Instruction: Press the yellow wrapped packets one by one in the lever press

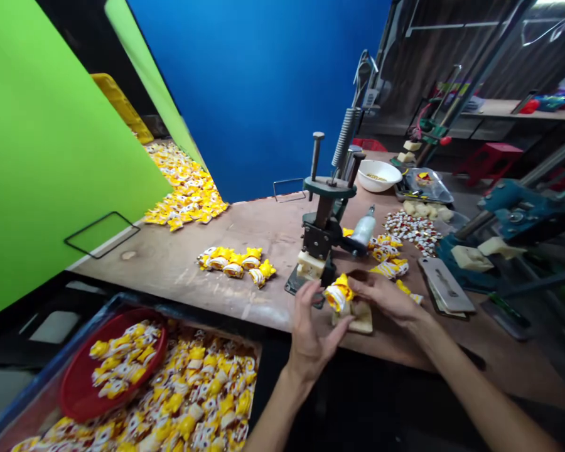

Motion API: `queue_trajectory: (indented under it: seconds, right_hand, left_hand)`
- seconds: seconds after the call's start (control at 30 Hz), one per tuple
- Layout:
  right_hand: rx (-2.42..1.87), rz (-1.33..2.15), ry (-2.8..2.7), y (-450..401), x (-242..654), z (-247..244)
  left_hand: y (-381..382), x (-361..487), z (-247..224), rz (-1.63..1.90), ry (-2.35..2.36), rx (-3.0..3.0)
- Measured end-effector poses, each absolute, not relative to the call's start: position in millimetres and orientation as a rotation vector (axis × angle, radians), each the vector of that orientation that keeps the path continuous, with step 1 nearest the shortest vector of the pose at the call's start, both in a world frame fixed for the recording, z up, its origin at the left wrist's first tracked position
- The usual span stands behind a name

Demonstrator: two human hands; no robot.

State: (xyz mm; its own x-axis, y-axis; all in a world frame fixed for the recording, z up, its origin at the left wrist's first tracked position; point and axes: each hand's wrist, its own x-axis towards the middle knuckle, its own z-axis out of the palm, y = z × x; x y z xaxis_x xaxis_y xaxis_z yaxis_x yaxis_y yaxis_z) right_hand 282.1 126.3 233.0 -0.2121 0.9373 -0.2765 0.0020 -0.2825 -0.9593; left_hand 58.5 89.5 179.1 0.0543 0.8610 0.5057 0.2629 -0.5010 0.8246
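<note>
Head view: left hand (311, 329), right hand (386, 298) cup yellow packet (338, 295) (block (361, 320) below).

One left hand (311, 336); one right hand (386, 298); one screw press (322, 232); one white bowl (379, 176); one red basin (78, 398).

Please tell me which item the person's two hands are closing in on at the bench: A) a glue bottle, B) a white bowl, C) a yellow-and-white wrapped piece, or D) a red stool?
C: the left hand and right hand meet around the yellow-and-white wrapped piece, just above a cream block.
</note>
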Motion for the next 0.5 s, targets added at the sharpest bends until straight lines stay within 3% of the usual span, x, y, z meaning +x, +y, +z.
queue_trajectory:
  seconds: [0.1, 0.27, 0.5]
  right_hand:
    - [-1.265, 1.616, -1.214, 130.1, 257.1, 219.7]
    - [-1.384, 1.278, -1.143, 152.4, 279.1, 211.9]
    - [-1.422, 1.294, -1.127, 152.7, 308.8, 207.3]
  left_hand:
    - [87.0, 61.9, 170.9, 1.530, 1.242, 1.708]
    - [106.0, 53.3, 161.4, 1.592, 1.431, 1.526]
    - [140.9, 76.4, 145.8, 1.743, 1.549, 1.446]
